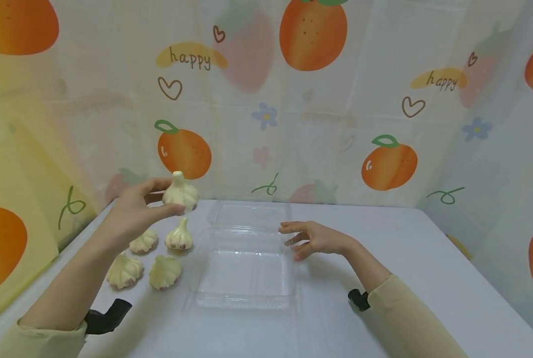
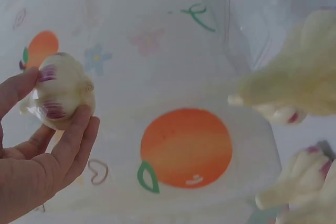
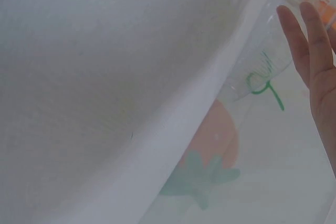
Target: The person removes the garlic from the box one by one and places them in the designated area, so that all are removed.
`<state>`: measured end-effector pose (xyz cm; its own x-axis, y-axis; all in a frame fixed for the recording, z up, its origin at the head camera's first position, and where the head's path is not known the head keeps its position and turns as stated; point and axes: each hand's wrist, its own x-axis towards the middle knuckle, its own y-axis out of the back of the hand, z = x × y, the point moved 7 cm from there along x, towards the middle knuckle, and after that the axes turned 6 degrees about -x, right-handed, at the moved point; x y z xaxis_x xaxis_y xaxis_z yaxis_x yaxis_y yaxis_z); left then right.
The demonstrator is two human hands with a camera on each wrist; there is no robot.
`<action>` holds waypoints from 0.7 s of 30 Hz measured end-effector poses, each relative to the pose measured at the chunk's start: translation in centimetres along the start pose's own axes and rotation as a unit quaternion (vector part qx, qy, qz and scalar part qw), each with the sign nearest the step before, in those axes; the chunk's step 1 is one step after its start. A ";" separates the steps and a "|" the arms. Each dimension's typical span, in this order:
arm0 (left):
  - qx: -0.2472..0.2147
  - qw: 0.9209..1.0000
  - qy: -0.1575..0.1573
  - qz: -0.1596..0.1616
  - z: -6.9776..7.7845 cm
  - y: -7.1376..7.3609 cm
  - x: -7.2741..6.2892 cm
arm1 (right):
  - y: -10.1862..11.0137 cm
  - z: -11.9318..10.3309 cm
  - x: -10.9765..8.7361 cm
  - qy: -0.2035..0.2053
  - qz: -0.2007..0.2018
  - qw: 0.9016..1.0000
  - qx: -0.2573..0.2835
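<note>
My left hand (image 1: 134, 206) holds a garlic bulb (image 1: 180, 193) up above the table, pinched between thumb and fingers with its stem pointing upward. In the left wrist view the same garlic bulb (image 2: 62, 92) shows purple streaks on its skin. A clear plastic container (image 1: 246, 273) with its lid raised behind lies on the table in the middle. Beside its right edge is my right hand (image 1: 317, 238), fingers spread and relaxed, with nothing gripped. The right wrist view shows the fingers (image 3: 317, 40) extended near the transparent plastic.
Several more garlic bulbs, among them one with an upright stem (image 1: 179, 235) and one nearer the front (image 1: 164, 272), lie left of the container on the white table (image 1: 382, 298). A fruit-printed curtain (image 1: 311, 109) hangs behind the table and along its sides.
</note>
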<state>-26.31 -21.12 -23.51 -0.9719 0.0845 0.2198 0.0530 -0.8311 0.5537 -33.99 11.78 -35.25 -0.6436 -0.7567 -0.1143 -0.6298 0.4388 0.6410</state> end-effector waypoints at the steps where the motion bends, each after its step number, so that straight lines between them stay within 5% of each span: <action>1: 0.001 1.000 0.001 -0.002 -0.2 0.5 -0.1 | 0.0 0.0 0.0 0.000 0.000 1.000 0.001; 14: 0.000 1.000 0.023 0.004 -4.9 4.9 -0.4 | 0.0 -0.1 0.0 0.000 -0.002 1.000 -0.002; 21: 0.014 0.998 0.045 -0.035 -8.4 7.6 -0.9 | 0.0 -0.1 0.0 -0.001 0.000 1.000 -0.006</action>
<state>-26.97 -32.11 -26.30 -0.9900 0.0909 0.1076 -0.0103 -0.8085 0.5884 -33.92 11.76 -35.15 -0.6445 -0.7558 -0.1153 -0.6243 0.4331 0.6501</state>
